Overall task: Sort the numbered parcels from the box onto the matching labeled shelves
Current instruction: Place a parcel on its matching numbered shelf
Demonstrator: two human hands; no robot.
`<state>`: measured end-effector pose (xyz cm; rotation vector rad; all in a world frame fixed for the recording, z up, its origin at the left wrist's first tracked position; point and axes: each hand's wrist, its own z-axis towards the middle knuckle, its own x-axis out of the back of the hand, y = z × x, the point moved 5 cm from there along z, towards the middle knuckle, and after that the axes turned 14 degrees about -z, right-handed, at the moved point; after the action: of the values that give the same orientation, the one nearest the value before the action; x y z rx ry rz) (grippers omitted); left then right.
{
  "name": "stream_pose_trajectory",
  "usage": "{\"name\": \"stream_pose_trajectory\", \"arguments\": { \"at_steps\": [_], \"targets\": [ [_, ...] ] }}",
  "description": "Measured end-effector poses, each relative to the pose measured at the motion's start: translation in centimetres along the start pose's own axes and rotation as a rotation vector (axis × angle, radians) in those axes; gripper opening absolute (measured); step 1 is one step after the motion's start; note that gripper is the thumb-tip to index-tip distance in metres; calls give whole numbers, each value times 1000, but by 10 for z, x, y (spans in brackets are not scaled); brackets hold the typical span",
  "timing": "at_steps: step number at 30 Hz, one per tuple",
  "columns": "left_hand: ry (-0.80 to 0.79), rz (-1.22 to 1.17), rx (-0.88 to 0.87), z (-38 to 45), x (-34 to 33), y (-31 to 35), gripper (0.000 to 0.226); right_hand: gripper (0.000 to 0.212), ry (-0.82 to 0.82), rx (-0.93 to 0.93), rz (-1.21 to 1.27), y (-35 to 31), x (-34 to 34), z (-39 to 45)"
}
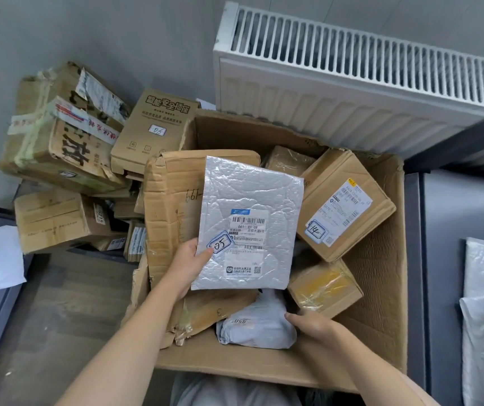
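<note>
Head view: two hands work over one open cardboard box (pixel 381 288). Left hand (pixel 188 265) pinches a silver bubble mailer (pixel 252 200) marked 05, raised above the box; right hand (pixel 311 325) rests with relaxed fingers against one grey poly bag (pixel 255 323) inside it, beside a carton (pixel 343 206) marked 14.

I see the box (pixel 381 332) at centre, the 05 mailer (pixel 249 206) atop its parcels, the 14 carton (pixel 349 200) at three o'clock, loose cartons (pixel 59 136) at ten, the radiator (pixel 352 83) at one.
</note>
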<state>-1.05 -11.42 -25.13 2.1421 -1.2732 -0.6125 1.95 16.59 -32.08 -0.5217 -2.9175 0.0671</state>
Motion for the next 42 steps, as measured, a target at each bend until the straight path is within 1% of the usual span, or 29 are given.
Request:
{"name": "stream_pose_trajectory", "arguments": {
  "at_steps": [1, 3, 8, 10, 11, 13, 15, 19, 22, 23, 24, 25, 26, 27, 30, 31, 32, 36, 38, 39, 40, 42],
  "targets": [
    [1, -8, -6, 1, -1, 0, 23, 57, -6, -27, 49, 2, -6, 6],
    [10, -29, -23, 3, -1, -1, 22, 60, -43, -89, 120, -1, -17, 7],
    [35, -29, -54, 10, 2, -4, 23, 66, -16, -117, 375, 11, -36, 44],
    [51, -17, -67, 12, 4, -4, 22, 65, -14, -124, 484, 12, -39, 50],
    [59, -15, -71, 12, 5, -4, 24, 61, -24, -135, 512, 8, -38, 46],
    [73, -16, -68, 13, 6, -5, 26, 44, -97, -157, 511, -3, -37, 32],
    [83, -26, -58, 12, 6, -5, 27, 43, -163, -196, 494, -3, -35, 29],
    [86, -40, -28, 2, 5, -1, 26, 41, -288, -196, 436, 1, -25, 11],
    [87, -74, -10, -9, 6, 8, 21, 34, -319, -167, 459, 5, -14, -13],
    [89, -88, -11, -14, 5, 13, 21, 35, -332, -157, 423, 6, -10, -26],
    [94, -100, -11, -20, 5, 18, 22, 31, -373, -162, 388, 7, -8, -38],
    [100, -110, -11, -26, 4, 23, 25, 17, -409, -161, 370, 7, -5, -55],
    [106, -120, -9, -32, 4, 30, 27, 10, -419, -136, 368, 8, -3, -66],
    [110, -122, -6, -38, 4, 36, 29, 13, -419, -128, 356, 12, 2, -76],
    [122, -99, -2, -54, 7, 58, 30, 7, -354, -105, 321, 16, 18, -113],
    [120, -103, -6, -59, 7, 66, 30, 10, -350, -91, 304, 19, 23, -123],
    [119, -113, -10, -63, 8, 73, 29, 17, -338, -70, 280, 21, 28, -131],
    [98, -133, -44, -76, 7, 103, 29, 58, -219, -10, 198, 34, 57, -162],
    [85, -134, -62, -82, 4, 116, 29, 72, -142, 5, 144, 45, 72, -172],
    [78, -141, -73, -85, 3, 122, 28, 76, -90, 22, 110, 51, 80, -178],
    [72, -150, -81, -89, 2, 127, 28, 75, -40, 33, 102, 56, 88, -185],
    [59, -158, -99, -95, 1, 136, 29, 62, 57, 56, 153, 60, 101, -204]
  ]
}}
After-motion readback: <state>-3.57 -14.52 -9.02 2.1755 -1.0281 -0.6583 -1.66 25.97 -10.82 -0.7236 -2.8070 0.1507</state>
